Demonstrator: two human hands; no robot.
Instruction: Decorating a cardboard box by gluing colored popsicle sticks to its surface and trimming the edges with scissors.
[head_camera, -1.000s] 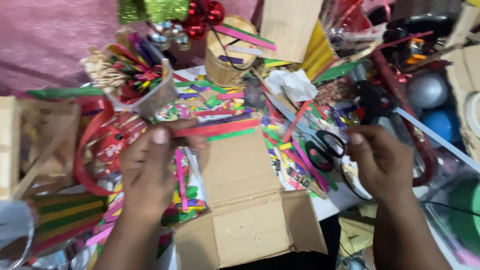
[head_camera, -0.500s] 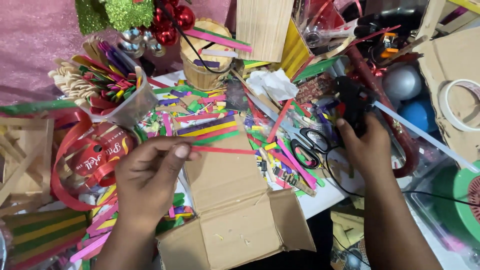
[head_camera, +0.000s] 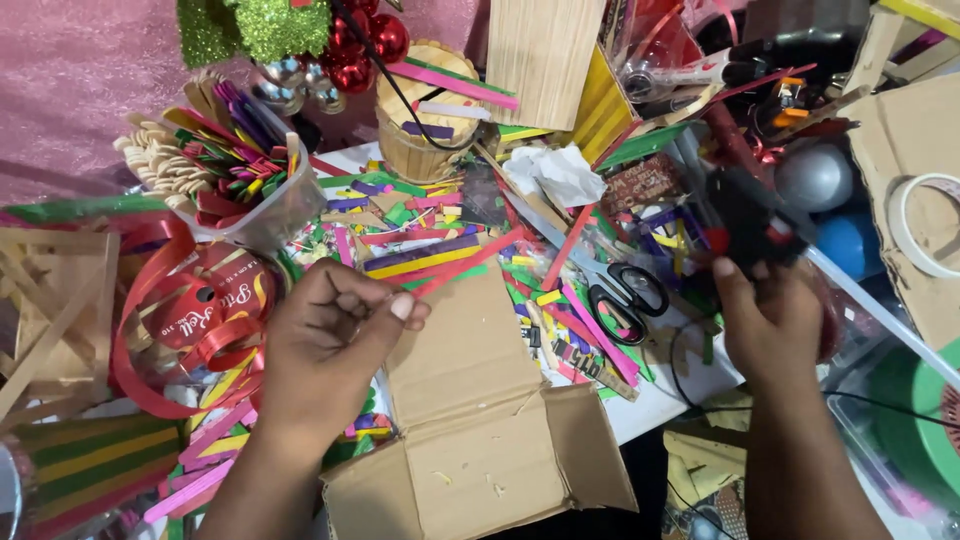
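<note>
Just now the left hand's (head_camera: 325, 345) fingers (head_camera: 405, 308) pinch a red craft stick (head_camera: 470, 262) over the flattened cardboard box (head_camera: 480, 420). Right hand (head_camera: 768, 325) fingers wrap a black glue gun (head_camera: 745, 215), beside black-handled scissors (head_camera: 625, 290) on the cluttered desk (head_camera: 670, 395).

A craft workspace: coloured craft sticks (head_camera: 420, 258), ribbon spool (head_camera: 195, 315), scissors (head_camera: 625, 290) crowd the table (head_camera: 660, 400).

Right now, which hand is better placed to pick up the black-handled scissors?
The right hand, probably: the scissors lie just beside it, though it holds a black glue gun. The left hand pinches a red stick.
</note>
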